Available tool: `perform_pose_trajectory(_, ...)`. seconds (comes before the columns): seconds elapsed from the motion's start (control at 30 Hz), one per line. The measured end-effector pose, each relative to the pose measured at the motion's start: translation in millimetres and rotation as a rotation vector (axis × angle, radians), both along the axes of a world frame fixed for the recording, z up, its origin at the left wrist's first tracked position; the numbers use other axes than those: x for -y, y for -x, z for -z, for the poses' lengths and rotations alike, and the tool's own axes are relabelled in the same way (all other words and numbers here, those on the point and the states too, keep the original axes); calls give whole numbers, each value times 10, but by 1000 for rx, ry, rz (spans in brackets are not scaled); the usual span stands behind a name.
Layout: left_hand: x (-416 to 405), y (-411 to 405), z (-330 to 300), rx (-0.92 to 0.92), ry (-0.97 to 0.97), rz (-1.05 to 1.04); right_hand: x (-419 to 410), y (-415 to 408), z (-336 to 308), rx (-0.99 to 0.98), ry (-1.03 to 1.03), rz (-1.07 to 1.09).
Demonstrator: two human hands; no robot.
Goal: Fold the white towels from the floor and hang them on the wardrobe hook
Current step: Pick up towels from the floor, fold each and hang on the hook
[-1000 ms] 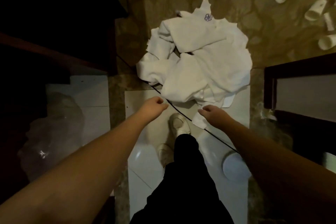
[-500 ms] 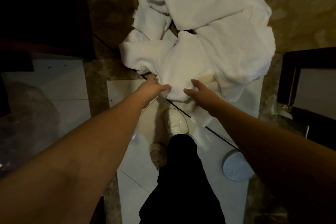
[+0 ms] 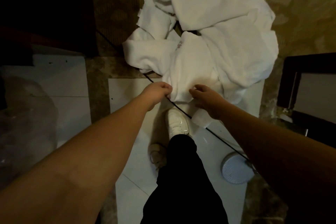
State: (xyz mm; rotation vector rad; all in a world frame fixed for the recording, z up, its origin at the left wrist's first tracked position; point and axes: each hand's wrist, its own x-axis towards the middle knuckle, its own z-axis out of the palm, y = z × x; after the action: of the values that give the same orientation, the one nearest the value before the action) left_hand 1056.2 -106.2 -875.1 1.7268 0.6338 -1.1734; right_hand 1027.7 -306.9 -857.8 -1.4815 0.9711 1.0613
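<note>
The white towels [image 3: 209, 42] lie in a messy pile on the floor [image 3: 127, 151], far from the feet. The left hand [image 3: 158, 91] pinches the near edge of the front towel. The right hand [image 3: 203, 96] touches the same edge with bent fingers; I cannot tell if it has a grip yet. A black cord [image 3: 181, 111] runs under that edge. Lifting could snag the cord, or drag other towels along, because they are tangled together.

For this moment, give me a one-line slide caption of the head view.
Left hand and right hand take hold of the near edge of a white towel in the floor pile.
</note>
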Motion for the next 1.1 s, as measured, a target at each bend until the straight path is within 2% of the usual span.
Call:
perform_pose_trajectory(0.1,-21,105,-219,17,-10,-57,-49,58,-175,-72,-68,97)
perform_pose_trajectory(0.2,-21,90,-431,-10,19,-88,-72,66,-331,-132,-23,149)
perform_pose_trajectory(0.3,38,23,-489,-11,31,-12,-69,46,-320,-141,-8,187)
perform_pose_trajectory(0.47,224,90,-379,109,-110,173,-117,84,-98,-75,-41,249)
perform_pose_trajectory(0.63,171,395,-633,111,50,-17,-33,213,-277,-12,8,157)
perform_pose_trajectory(0.77,62,529,-1189,247,56,-63,49,385,-723,15,-66,159)
perform_pose_trajectory(0.87,-13,591,-1751,380,-11,4,-33,497,-1177,18,-142,200)
perform_pose_trajectory(1.1,-286,812,-3213,483,-61,24,-373,814,-2455,72,-299,212)
